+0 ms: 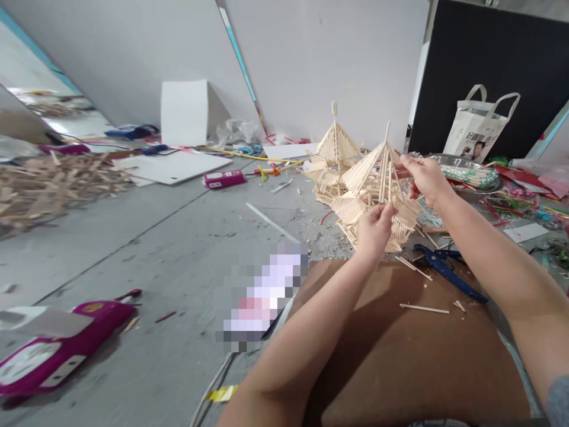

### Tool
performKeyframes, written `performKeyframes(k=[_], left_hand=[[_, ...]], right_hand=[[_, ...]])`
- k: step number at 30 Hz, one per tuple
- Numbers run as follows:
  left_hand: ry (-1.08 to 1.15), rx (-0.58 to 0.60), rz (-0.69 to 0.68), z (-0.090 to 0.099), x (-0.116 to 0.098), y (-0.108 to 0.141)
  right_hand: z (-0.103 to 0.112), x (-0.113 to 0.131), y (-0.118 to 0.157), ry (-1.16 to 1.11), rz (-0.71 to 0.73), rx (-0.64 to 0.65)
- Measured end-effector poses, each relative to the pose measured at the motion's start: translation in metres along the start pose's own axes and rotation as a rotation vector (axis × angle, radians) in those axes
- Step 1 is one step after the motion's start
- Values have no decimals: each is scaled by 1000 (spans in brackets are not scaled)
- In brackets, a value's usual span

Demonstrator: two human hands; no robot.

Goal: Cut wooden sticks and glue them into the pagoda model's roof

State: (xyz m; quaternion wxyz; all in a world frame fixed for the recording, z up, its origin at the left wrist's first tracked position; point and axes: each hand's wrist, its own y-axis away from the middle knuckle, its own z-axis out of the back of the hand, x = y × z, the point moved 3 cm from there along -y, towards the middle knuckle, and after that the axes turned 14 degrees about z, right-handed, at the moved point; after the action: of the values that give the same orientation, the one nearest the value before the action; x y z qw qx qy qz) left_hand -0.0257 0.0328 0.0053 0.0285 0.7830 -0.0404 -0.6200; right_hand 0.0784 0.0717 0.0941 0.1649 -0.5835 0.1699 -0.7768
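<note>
A pagoda model (362, 172) made of thin wooden sticks stands in front of me, with a pointed roof and wide eaves. My left hand (376, 230) pinches the lower end of a thin stick (390, 187) at the front of the roof. At the roof's right side, my right hand (424, 178) has its fingers bent together against the sticks; what lies between them is hidden. Just behind is a second stick pagoda (335, 142) with a topped spire. Blue cutters (448, 273) rest below my right forearm, among loose sticks (424, 309).
A brown board (413, 356) lies before me, with a blurred phone (267, 296) on its left. Purple power strips (66, 344) and cables are on the grey floor. At right are a metal tray (466, 175) of sticks and a white bag (475, 130). Wood scraps (57, 190) heap at left.
</note>
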Motion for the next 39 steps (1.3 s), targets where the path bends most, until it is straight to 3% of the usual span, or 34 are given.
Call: performKeyframes(k=[4, 9, 14, 39], left_hand=[[169, 114, 86, -1, 0, -2], [229, 190, 107, 0, -2, -5], [247, 202, 102, 2, -2, -7], [285, 171, 30, 4, -2, -11]], right_hand=[[-3, -1, -3, 29, 26, 65], [-9, -4, -6, -16, -6, 93], [-12, -4, -8, -62, -74, 67], [-12, -8, -12, -101, -95, 81]])
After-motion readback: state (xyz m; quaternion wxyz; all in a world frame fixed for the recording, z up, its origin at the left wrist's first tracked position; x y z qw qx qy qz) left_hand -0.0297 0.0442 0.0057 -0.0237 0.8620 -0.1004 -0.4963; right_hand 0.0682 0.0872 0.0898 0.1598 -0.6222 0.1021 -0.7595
